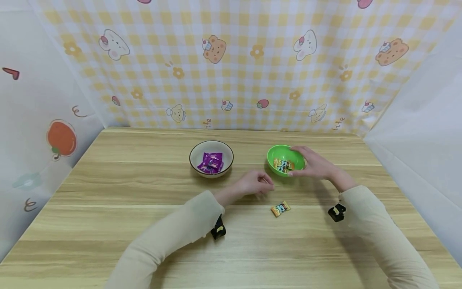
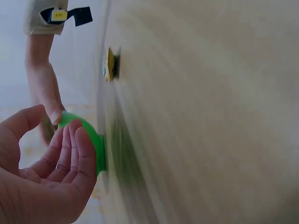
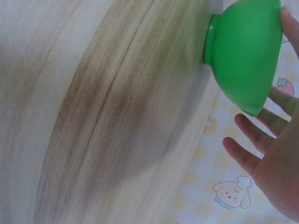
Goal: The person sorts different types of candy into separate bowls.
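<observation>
My right hand [image 1: 315, 163] holds the right side of a green bowl [image 3: 245, 56], thumb at the near rim and fingers spread along the far side. Several candies in yellow wrappers [image 1: 283, 164] lie inside that bowl. To its lower left hovers my left hand [image 1: 252, 183], fingers loosely bent. In the left wrist view the thumb and fingers of the left hand [image 2: 51, 168] stand apart with nothing between them. One more yellow-wrapped candy [image 1: 280, 208] lies on the table, just in front of the left hand.
A cream bowl with a dark rim [image 1: 193, 154] stands left of the green one and contains several purple-wrapped candies [image 1: 212, 162]. The wooden table [image 1: 119, 180] ends at a checked cloth [image 1: 238, 88] behind, with pale cloth walls at both sides.
</observation>
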`<action>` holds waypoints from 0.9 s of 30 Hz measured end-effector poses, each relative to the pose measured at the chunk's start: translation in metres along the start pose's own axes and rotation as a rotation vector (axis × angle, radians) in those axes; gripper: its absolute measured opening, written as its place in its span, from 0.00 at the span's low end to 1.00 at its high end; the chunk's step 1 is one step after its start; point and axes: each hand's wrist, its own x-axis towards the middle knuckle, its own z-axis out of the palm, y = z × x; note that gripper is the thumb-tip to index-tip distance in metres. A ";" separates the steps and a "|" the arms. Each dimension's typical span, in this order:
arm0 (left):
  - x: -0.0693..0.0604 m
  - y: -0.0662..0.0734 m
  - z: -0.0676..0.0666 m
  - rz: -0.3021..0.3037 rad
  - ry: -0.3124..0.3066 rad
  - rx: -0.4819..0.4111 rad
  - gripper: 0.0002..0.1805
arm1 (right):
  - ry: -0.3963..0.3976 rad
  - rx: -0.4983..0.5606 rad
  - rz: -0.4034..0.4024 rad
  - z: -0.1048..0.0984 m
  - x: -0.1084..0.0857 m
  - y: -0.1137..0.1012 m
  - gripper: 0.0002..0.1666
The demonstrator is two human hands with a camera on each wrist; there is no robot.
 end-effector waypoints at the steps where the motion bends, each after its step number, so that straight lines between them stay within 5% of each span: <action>1: -0.002 0.000 0.003 -0.001 -0.012 0.002 0.09 | 0.000 0.000 0.000 0.000 0.000 0.000 0.53; 13: -0.008 -0.010 0.025 0.009 -0.068 0.102 0.08 | -0.005 -0.002 0.007 0.000 0.000 0.000 0.53; 27: -0.006 -0.010 0.037 0.100 -0.038 0.412 0.11 | -0.009 -0.001 0.019 0.000 0.000 -0.001 0.53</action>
